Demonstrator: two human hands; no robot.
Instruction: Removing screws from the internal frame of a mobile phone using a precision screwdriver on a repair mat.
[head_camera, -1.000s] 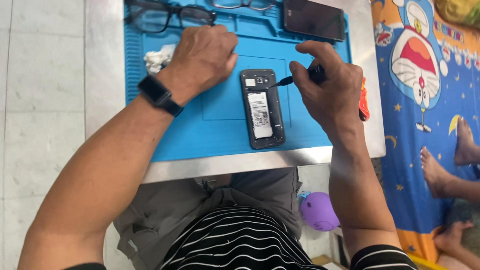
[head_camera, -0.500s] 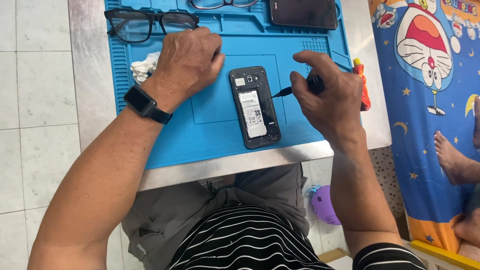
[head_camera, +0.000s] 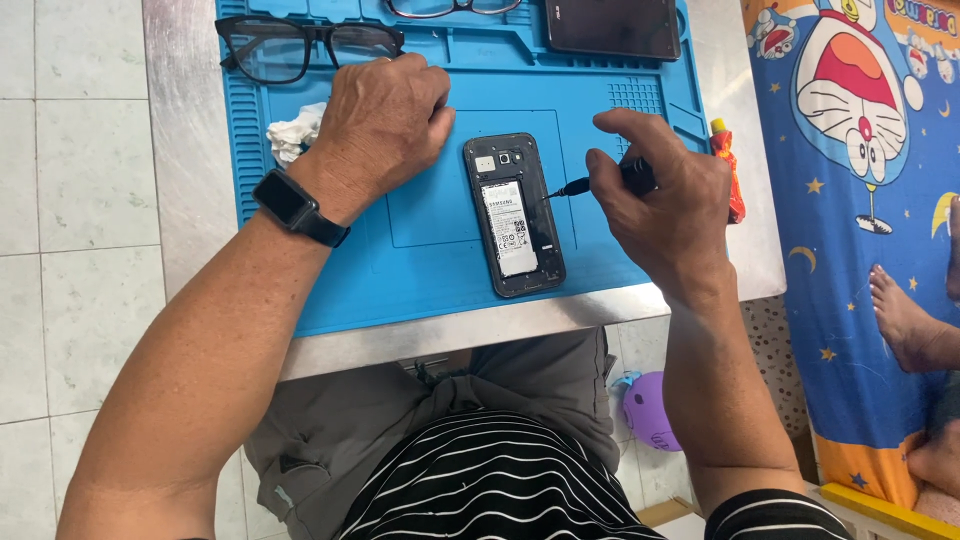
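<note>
A black phone (head_camera: 513, 214) lies face down with its back cover off on a blue work mat (head_camera: 420, 250), its battery showing. My right hand (head_camera: 665, 195) grips a small dark screwdriver (head_camera: 590, 184) whose tip touches the phone's right edge. My left hand (head_camera: 385, 120) rests curled on the mat just left of the phone's top, holding nothing that I can see. A black watch sits on my left wrist.
Black-framed glasses (head_camera: 300, 45) and a second pair (head_camera: 450, 8) lie at the mat's far edge, beside a dark phone (head_camera: 612, 25). A crumpled white tissue (head_camera: 292, 135) lies left of my hand. An orange bottle (head_camera: 728, 170) lies on the steel table (head_camera: 185, 150). Someone's bare foot (head_camera: 905, 320) rests on a cartoon mat, right.
The view has shifted, so the table and phone sit lower in frame. My hands keep the same pose, the screwdriver tip staying at the phone's right edge.
</note>
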